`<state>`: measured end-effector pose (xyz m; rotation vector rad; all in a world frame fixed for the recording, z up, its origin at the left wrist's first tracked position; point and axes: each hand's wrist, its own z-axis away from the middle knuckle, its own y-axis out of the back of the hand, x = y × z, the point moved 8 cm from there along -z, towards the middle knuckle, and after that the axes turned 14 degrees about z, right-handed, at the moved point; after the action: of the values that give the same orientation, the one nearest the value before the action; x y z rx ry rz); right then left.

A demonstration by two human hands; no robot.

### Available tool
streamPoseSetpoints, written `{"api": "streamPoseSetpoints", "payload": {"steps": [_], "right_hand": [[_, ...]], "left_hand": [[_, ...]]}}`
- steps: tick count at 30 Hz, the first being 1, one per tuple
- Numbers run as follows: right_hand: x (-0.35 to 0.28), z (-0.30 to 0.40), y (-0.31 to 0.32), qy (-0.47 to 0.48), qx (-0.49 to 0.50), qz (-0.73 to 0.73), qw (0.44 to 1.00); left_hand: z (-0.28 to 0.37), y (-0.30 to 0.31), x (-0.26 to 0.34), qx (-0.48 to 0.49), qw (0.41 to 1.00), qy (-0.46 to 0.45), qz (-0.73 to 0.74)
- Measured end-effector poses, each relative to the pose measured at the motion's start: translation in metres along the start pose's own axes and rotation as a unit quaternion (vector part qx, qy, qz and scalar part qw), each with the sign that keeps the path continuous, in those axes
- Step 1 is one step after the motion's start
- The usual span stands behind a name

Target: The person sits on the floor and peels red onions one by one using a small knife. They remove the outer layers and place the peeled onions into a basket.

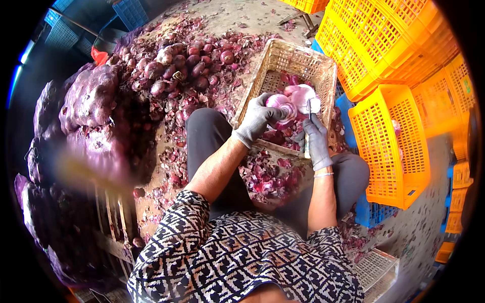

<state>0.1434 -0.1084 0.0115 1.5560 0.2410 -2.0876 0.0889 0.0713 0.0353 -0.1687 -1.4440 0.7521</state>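
My left hand (257,119), in a grey glove, grips a red onion (279,105) with its ringed pink and white layers showing. In my right hand (317,142), also gloved, is a small knife (307,146) with its blade pointing away from me. A white round piece of onion (315,105) is right beside the blade; I cannot tell whether it touches it. Just beyond both hands lies a pale, peeled onion (301,94). All this is over a dirty cream plastic crate (278,47) between my knees, which holds onion skins (274,138).
Unpeeled red onions (182,64) are heaped ahead to the left, beside filled mesh sacks (91,98). Stacked yellow crates (379,41) rise at the right. Closer, a tilted yellow crate (382,151) with a few onions rests above a blue crate (373,214). Loose skins litter the floor.
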Motion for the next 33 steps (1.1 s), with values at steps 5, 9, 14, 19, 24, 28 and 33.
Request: {"api": "streamPoseSetpoints", "payload": {"steps": [5,9,14,19,24,28,33], "right_hand": [[0.015,-0.019,0.013,0.05,0.061,0.11,0.991],[-0.023,0.009,-0.011,0.199,0.014,0.153,0.968],[-0.041,0.037,-0.048,0.332,0.048,0.429,0.839],[-0.026,0.035,-0.06,0.349,0.147,0.546,0.747],[-0.028,0.031,-0.051,0.333,0.201,0.561,0.731],[-0.033,0.026,-0.023,0.294,0.219,0.403,0.839],[0.005,-0.01,0.038,0.117,0.184,0.224,0.95]], "left_hand": [[-0.015,0.017,-0.016,0.0,0.993,-0.011,0.114],[-0.013,0.003,-0.017,-0.033,0.949,0.065,0.308],[-0.021,0.005,-0.041,-0.048,0.91,0.102,0.4],[-0.019,-0.008,-0.042,-0.029,0.921,0.118,0.37],[-0.022,-0.014,-0.049,-0.083,0.914,0.09,0.387],[-0.024,-0.017,-0.054,-0.067,0.907,0.083,0.409],[-0.019,-0.032,-0.043,-0.106,0.932,0.101,0.331]]}}
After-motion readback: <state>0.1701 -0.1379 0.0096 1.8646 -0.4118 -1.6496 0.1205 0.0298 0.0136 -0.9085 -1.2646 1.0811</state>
